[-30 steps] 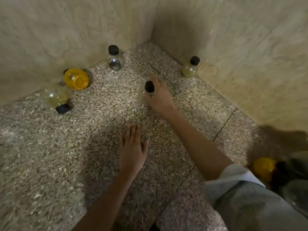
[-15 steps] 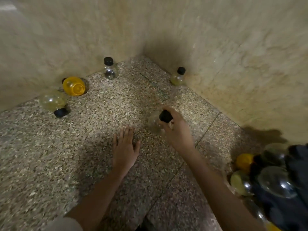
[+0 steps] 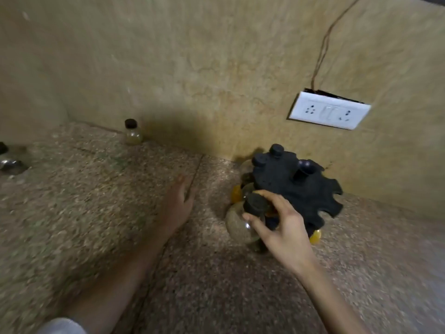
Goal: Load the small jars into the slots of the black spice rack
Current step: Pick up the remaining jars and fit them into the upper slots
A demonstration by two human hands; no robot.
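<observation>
A: While the right hand (image 3: 286, 235) is pinching the small jar (image 3: 238, 225) by its black cap (image 3: 256, 204), thumb on the near side and fingers curling over the far side, the jar is hanging at the rim of the black spice rack (image 3: 305, 189), at about eight o'clock of its hub. I'm judging it not yet seated.

B: Agreeing. The left hand (image 3: 177, 203) is lying flat on the tabletop (image 3: 96, 213) at nine o'clock of the rack, fingers straight, its grip holding nothing. How should the step be going?

A: The neck is needing to slide sideways into a free notch, cap riding above the disc, belly hanging below. I'd be keeping the jar upright, lining the neck up with the notch mouth, then pushing toward the hub. Steadying the rack with the idle hand would be helping, since it may tip.

B: Materials?

A: The jar is looking clear, smooth and round-bellied; I cannot tell its contents. The rack top is a matte black disc with square-cut notches, gear-like. Yellow jars (image 3: 236, 192) are hanging under it. The tabletop is speckled granite and the wall (image 3: 192, 68) mottled beige stone.

B: Jars left out?

A: A loose jar (image 3: 132, 133) is standing against the wall at eleven o'clock of the left hand. A second jar (image 3: 7, 161) is showing at the frame's nine o'clock edge.
</observation>
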